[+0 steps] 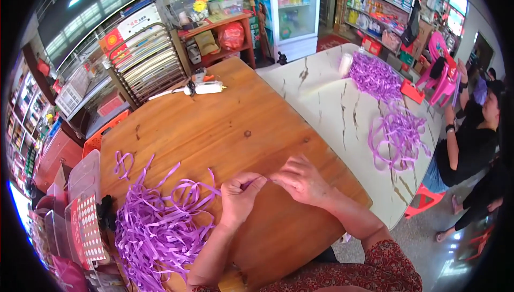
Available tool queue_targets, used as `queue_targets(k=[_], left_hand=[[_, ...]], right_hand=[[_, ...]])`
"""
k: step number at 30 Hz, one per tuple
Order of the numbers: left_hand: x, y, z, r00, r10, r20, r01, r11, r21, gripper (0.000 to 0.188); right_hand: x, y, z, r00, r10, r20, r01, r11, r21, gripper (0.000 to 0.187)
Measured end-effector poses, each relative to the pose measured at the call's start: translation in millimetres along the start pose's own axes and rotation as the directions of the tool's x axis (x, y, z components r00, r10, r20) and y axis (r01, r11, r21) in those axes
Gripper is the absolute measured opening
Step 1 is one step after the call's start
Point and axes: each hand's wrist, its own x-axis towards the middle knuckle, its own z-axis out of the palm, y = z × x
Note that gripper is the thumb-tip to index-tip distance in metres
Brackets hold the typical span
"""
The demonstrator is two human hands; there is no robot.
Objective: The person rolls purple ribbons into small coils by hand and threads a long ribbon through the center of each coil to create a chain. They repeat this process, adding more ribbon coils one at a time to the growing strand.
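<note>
Purple ribbon (247, 185): short stretch showing, running nine to three o'clock, right between the hands!
Left hand (239, 197): pinching, nine o'clock side.
Right hand (303, 180): pinching, three!

Wood grain, satin sheen
A smooth, knotted wood surface is shown by the brown tabletop (225, 115); on its left side, satiny purple ribbon (155, 222) is heaped; to its right, a white tabletop (331, 123) is finished like marble.

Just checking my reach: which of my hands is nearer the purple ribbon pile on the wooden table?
Left: your left hand is just right of the purple ribbon pile, while your right hand is farther right, beyond the left.
</note>
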Motion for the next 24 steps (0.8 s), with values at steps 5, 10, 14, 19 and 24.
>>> queue_targets(k=[5, 10, 14, 19, 24], left_hand=[[3.4, 0.8, -2.3, 0.989, 0.113, 0.1, -0.128, 0.98, 0.152, 0.005], [-1.0, -7.7, 1.3, 0.995, -0.037, 0.095, 0.055, 0.979, -0.197, 0.007], [-7.2, -4.8, 12.3, 0.996, -0.067, 0.061, 0.087, 0.903, -0.42, 0.012], [-11.7, -17.7, 16.1, 0.999, 0.03, -0.024, -0.036, 0.941, -0.336, 0.01], [-9.6, -20.6, 21.6, 0.986, 0.137, -0.092, -0.154, 0.966, -0.21, 0.009]], right_hand=[[2.6, -3.8, -10.3, 0.935, 0.169, 0.312, -0.293, 0.864, 0.41, 0.008], [-5.0, 2.0, -4.3, 0.875, 0.231, 0.425, -0.484, 0.419, 0.768, 0.007], [-19.1, -0.8, 8.9, 0.823, 0.297, 0.483, -0.424, -0.243, 0.872, 0.013], [-14.3, -9.3, 8.7, 0.846, 0.351, 0.401, -0.383, -0.125, 0.915, 0.018], [-6.8, -9.9, 9.7, 0.901, 0.41, 0.142, -0.365, 0.537, 0.761, 0.023]])
